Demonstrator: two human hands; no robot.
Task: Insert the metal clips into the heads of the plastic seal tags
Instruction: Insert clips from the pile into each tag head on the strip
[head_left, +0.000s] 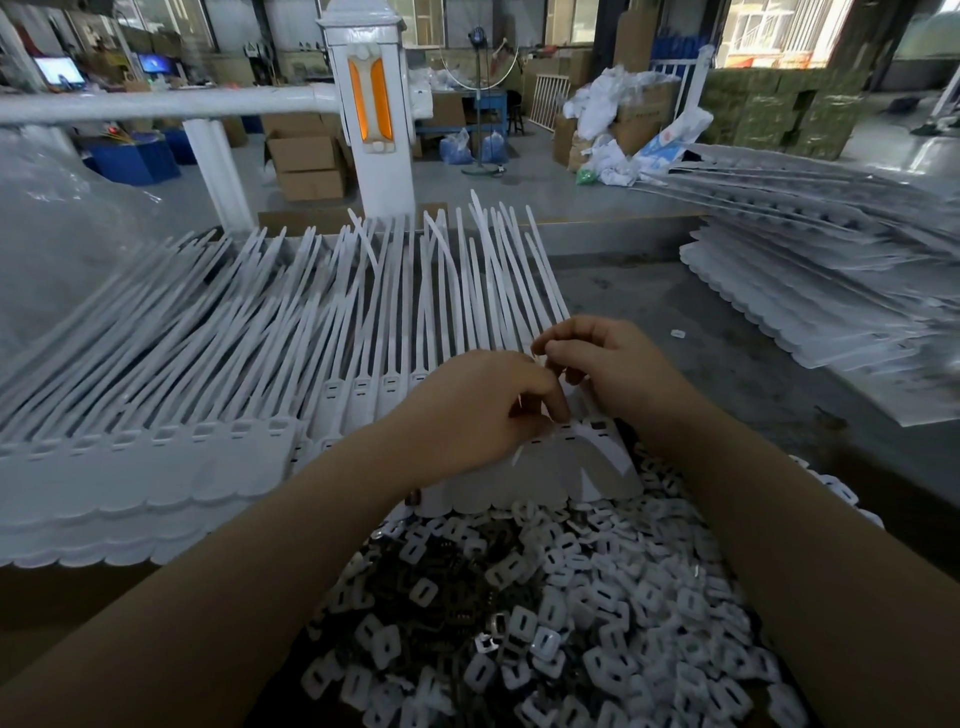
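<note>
Starting at the left, I see a long stack of seal tag strips (171, 467) lying flat, their tails fanned away toward the white railing post (371, 130). Each head along that row shows a rectangular slot, but from this height I cannot tell whether those slots already carry clips, so I would not count that stack as done or undone.

Moving to the middle, my left hand (467, 410) is curled palm-down over the working strip (550, 467), fingertips pressed onto its row of heads. The fingers are bent close together; they seem to be pinning the strip, and whether a clip sits under them is hidden.

Just beside it, my right hand (613, 364) is pinched, thumb and forefinger closed to a point above the heads. I judge it holds one small clip, but the piece itself is too small to make out. On the working strip, a few heads show a dark slot, which I read as still waiting or just filled.

Below both hands lies the heap of loose clips (545, 613), white plastic pieces mixed with darker metal ones, still very deep.

At the far right, another large stack of strips (831, 291) rests on the table. By my judgement much of the job remains.
</note>
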